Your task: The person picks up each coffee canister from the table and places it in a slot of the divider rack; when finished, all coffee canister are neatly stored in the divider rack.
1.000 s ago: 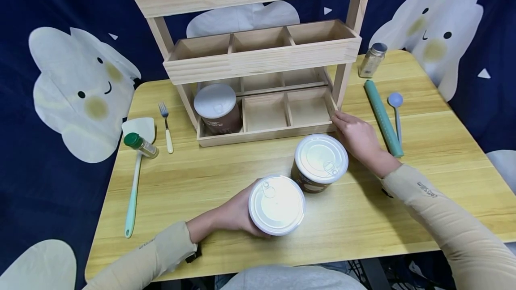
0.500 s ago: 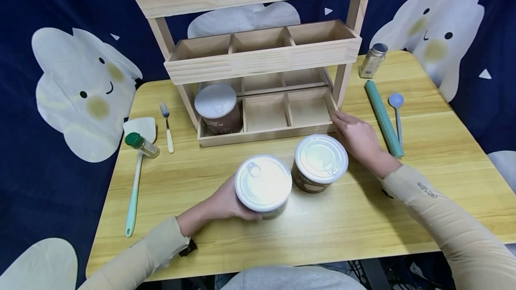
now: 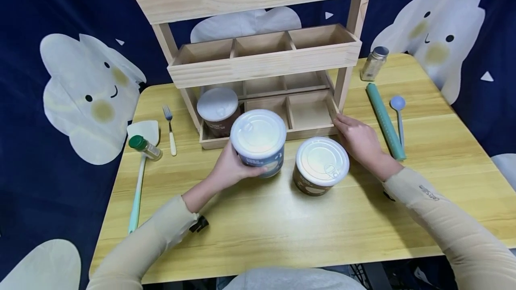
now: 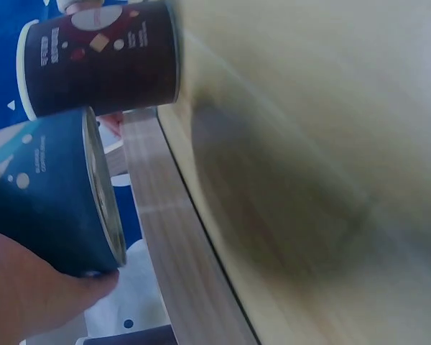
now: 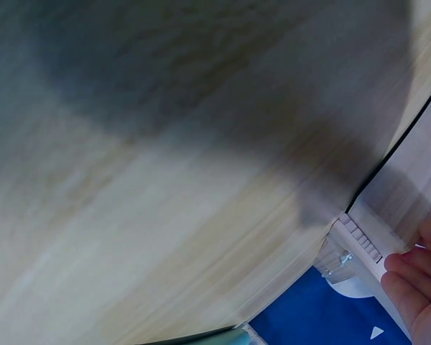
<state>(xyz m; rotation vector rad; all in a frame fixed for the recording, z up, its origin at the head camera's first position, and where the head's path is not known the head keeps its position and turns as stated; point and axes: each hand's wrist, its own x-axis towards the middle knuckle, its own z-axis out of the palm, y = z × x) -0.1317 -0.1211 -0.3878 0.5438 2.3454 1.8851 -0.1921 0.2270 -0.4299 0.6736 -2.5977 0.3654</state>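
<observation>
My left hand [image 3: 229,170] grips a blue can [image 3: 259,135] with a white plastic lid, its thumb along the near side. In the left wrist view the blue can [image 4: 47,194] is raised off the table, its bottom rim showing. It overlaps the front of the bottom wooden tray [image 3: 308,133], hiding part of the middle compartment. A brown can [image 3: 217,105] stands in that tray's left compartment. Another brown can [image 3: 320,162] stands on the table to the right. At the tray's right front corner, the fingers of my right hand [image 3: 360,141] pinch the wooden edge.
The wooden shelf [image 3: 266,59] rises above the tray in tiers. Left of it lie a spatula [image 3: 137,187], a green-capped jar [image 3: 146,147] and a fork [image 3: 170,130]. On the right are a teal tube [image 3: 385,122], a blue spoon [image 3: 398,113] and a glass jar [image 3: 374,64].
My left hand has lifted the blue can from the table's front and carried it forward to the tray. My right hand stays at the tray's corner.
</observation>
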